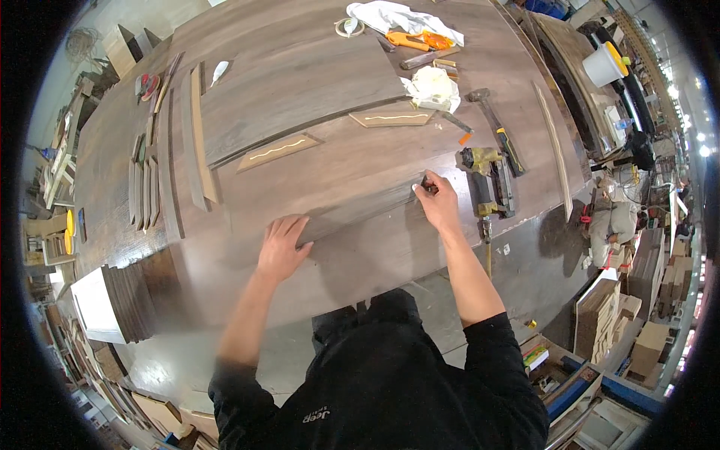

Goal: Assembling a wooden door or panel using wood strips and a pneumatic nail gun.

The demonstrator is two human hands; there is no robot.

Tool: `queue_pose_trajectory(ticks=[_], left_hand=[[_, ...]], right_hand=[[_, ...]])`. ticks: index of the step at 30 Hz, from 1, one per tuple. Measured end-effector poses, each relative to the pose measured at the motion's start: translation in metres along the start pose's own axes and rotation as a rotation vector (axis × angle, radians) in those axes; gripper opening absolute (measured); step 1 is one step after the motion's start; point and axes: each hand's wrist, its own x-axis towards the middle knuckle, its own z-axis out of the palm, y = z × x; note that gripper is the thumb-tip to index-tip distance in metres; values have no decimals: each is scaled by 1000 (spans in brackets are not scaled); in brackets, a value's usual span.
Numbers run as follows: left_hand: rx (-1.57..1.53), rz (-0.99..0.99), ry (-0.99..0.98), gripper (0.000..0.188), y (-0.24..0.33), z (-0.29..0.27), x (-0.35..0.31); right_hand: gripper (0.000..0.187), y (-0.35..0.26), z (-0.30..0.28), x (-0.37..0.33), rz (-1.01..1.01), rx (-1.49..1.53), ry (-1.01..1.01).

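Note:
My left hand [282, 246] lies palm down on the brown table, fingers stretched out and thumb apart, by one end of a long, thin grey-brown strip [360, 212]. At the strip's other end my right hand [439, 201] is closed in a pinch on a small dark thing, mostly hidden by the fingers. Beyond the hands are two short angled wood pieces, one on the left [279, 152] and one on the right [392, 118], each with a wavy pale line of what looks like glue along it. A wide grey-brown panel [300, 97] lies behind them.
Right of my right hand lie a nail gun [489, 180] and a hammer [496, 127]. A long glue-lined strip [553, 146] is farther right. Crumpled white paper [433, 88], an orange tool [420, 40] and a white cloth [405, 19] sit at the back. Wood strips [196, 142] lie left.

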Motion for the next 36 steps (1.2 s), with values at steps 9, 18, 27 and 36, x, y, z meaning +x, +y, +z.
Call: queue_pose_trajectory(ticks=[9, 18, 27, 36], left_hand=[[-113, -146, -101, 57, -6, 8, 15], [21, -191, -244, 59, -20, 4, 30], [-29, -492, -1, 55, -60, -9, -56], [-340, -848, 228, 33, -139, -50, -133]], right_hand=[[41, -7, -2, 12, 37, -17, -12], [40, 4, 4, 24, -4, -66, -31], [34, 7, -20, 34, -1, -39, -173], [37, 25, -8, 50, 106, -59, -215]])
